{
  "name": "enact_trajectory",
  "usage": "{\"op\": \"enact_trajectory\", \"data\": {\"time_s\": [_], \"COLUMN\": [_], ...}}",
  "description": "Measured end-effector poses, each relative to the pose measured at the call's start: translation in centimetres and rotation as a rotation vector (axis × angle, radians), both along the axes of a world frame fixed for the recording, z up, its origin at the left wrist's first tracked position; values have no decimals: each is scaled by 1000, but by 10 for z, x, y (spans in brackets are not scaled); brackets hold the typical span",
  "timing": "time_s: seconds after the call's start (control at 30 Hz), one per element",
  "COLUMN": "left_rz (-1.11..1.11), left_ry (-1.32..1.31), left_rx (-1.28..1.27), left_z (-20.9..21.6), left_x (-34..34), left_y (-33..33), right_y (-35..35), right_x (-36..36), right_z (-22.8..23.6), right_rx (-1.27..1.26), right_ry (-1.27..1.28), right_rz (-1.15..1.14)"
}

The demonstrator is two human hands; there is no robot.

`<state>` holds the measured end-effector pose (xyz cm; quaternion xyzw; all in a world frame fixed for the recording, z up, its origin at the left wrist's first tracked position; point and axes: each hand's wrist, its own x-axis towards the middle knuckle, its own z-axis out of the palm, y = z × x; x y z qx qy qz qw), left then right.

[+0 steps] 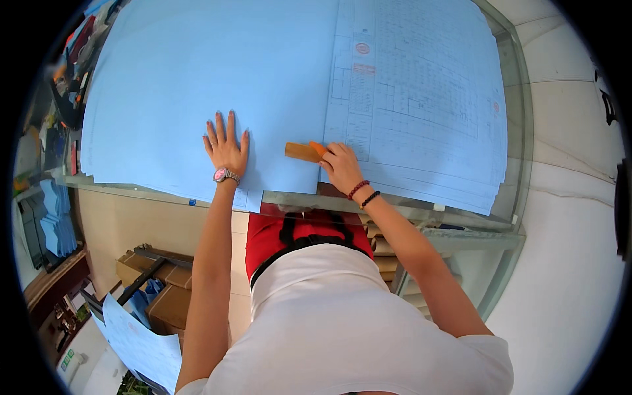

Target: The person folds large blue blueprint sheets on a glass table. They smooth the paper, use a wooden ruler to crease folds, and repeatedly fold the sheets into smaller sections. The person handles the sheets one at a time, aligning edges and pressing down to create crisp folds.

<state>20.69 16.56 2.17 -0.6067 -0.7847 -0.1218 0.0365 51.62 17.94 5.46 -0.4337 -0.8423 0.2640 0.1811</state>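
Large blue drawing sheets [408, 131] cover the glass table, printed with fine lines and red stamps on the right. Over their left part lies a plain blue sheet face [197, 66], whose right edge runs down between my hands. My left hand [227, 151] lies flat on it, fingers spread, a watch on the wrist. My right hand [340, 168] grips a flat tan strip [303, 151] that looks like a wooden scraper and rests near that edge. Something orange [318, 149] shows at my right fingertips; whether it belongs to the strip I cannot tell.
The table's glass rim [520, 131] runs along the right and front. Assorted items crowd the far left. Below left are cardboard boxes [172, 304], a dark frame and a hanging blue sheet [141, 342]. Rolled paper [385, 263] sits under the table at right.
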Motion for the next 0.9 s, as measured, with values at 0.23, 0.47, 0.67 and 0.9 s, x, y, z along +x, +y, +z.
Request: {"op": "enact_trajectory", "data": {"time_s": [0.23, 0.47, 0.67, 0.9], "left_rz": [-10, -8, -8, -8], "left_ry": [8, 13, 6, 20], "left_rx": [15, 18, 12, -6], "left_z": [-2, -4, -5, -3], "left_x": [0, 0, -1, 0], "left_y": [3, 3, 2, 4], "right_y": [-30, -52, -62, -71], "right_x": [10, 14, 17, 25], "right_z": [3, 9, 11, 3], "right_rx": [-1, -33, -12, -14], "right_ry": [-6, -8, -9, -23], "right_rz": [23, 44, 62, 120]}}
